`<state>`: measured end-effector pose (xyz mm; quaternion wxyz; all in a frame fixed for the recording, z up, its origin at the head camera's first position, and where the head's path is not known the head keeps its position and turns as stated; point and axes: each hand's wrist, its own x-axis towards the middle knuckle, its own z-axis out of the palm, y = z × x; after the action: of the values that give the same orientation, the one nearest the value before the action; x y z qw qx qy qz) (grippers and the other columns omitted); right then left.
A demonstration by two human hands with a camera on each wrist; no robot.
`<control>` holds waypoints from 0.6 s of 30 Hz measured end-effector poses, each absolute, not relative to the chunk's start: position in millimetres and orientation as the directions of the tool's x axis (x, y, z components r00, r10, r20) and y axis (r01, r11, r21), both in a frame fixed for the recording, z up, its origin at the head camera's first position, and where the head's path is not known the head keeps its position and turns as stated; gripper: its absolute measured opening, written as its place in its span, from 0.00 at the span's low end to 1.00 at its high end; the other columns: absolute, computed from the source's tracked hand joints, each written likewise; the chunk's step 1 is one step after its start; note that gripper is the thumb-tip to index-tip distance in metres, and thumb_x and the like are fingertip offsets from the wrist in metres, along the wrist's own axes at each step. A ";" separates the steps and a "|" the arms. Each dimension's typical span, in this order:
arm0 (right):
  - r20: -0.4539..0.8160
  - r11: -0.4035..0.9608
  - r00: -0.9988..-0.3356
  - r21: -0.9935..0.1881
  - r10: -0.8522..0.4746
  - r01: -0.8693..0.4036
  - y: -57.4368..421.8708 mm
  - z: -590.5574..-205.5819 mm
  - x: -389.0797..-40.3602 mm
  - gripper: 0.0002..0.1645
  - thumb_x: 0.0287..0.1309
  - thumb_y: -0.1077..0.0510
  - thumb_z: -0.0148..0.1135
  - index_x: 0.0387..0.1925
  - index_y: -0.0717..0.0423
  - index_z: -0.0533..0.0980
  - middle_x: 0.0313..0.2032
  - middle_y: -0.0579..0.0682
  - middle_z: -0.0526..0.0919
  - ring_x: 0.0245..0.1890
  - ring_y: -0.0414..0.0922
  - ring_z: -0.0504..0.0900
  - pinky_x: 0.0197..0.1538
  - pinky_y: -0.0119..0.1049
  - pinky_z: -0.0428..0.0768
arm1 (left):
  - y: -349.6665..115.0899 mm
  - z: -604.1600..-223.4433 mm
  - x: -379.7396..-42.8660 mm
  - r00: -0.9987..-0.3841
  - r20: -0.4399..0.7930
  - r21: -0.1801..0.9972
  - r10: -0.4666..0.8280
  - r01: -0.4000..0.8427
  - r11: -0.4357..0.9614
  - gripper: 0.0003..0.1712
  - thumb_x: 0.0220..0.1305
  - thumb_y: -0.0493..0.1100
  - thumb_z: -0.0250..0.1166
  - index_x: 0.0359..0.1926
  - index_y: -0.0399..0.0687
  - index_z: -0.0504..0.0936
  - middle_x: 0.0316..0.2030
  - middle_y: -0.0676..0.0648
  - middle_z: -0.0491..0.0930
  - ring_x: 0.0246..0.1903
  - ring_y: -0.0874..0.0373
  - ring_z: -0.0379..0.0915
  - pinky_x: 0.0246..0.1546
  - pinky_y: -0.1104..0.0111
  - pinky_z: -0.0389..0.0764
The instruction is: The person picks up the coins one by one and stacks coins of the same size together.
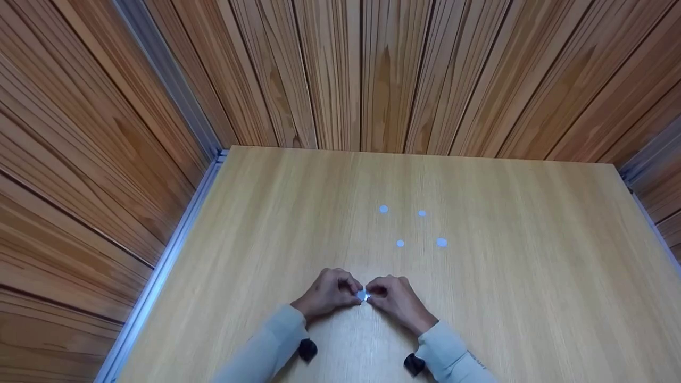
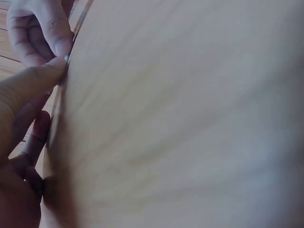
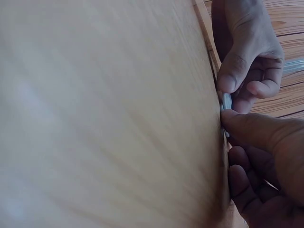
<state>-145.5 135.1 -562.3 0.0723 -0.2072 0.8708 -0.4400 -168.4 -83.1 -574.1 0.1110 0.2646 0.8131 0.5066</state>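
My left hand [image 1: 332, 291] and my right hand [image 1: 396, 300] meet low over the table, fingertips almost touching. Between them is a small pale disc [image 1: 362, 295], pinched by thumb and fingers from both sides. Seen from the right wrist, the disc [image 3: 227, 101] stands out edge-on between the two thumbs; whether a second piece lies against it I cannot tell. Only a sliver of the disc [image 2: 66, 58] shows in the left wrist view, the fingertips hiding the rest.
Beyond the hands, several pale round discs lie apart on the wooden table [image 1: 532, 266]: a far left disc [image 1: 383, 209], a far right disc [image 1: 422, 213], a near left disc [image 1: 400, 243] and a near right disc [image 1: 441, 242]. Wood-plank walls [image 1: 383, 80] enclose the table.
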 end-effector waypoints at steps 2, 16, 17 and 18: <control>0.061 0.528 -0.904 -0.794 -0.423 -0.301 134.9 -562.6 -145.3 0.07 0.57 0.64 0.71 0.39 0.56 0.86 0.37 0.45 0.87 0.37 0.41 0.82 0.41 0.34 0.78 | -82.1 -573.7 -167.9 -0.841 0.076 0.879 0.535 0.309 0.362 0.08 0.52 0.37 0.78 0.28 0.46 0.84 0.37 0.57 0.87 0.42 0.63 0.76 0.48 0.66 0.72; 0.068 0.508 -0.915 -0.814 -0.398 -0.281 139.5 -565.0 -142.3 0.08 0.56 0.64 0.71 0.40 0.56 0.85 0.37 0.45 0.86 0.37 0.41 0.81 0.40 0.33 0.78 | -80.7 -574.2 -167.0 -0.855 0.084 0.861 0.512 0.321 0.395 0.12 0.50 0.39 0.79 0.27 0.46 0.82 0.39 0.57 0.87 0.42 0.62 0.75 0.48 0.65 0.68; 0.067 0.511 -0.916 -0.813 -0.395 -0.280 139.6 -564.7 -142.2 0.07 0.57 0.65 0.71 0.39 0.56 0.85 0.36 0.44 0.86 0.36 0.41 0.81 0.40 0.33 0.78 | -80.6 -573.8 -167.0 -0.856 0.077 0.863 0.511 0.314 0.396 0.12 0.50 0.38 0.79 0.27 0.46 0.81 0.39 0.57 0.87 0.42 0.62 0.75 0.47 0.66 0.69; 0.067 0.512 -0.917 -0.812 -0.393 -0.279 139.6 -564.6 -142.1 0.06 0.57 0.65 0.71 0.38 0.56 0.85 0.35 0.44 0.86 0.36 0.40 0.81 0.39 0.33 0.78 | -80.5 -573.6 -167.0 -0.857 0.071 0.864 0.510 0.308 0.397 0.12 0.51 0.38 0.79 0.27 0.45 0.81 0.38 0.57 0.87 0.42 0.62 0.75 0.47 0.66 0.70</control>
<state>-142.1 139.6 -564.6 0.0628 -0.1938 0.8673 -0.4542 -167.0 -80.5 -573.6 0.1032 0.2467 0.8295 0.4903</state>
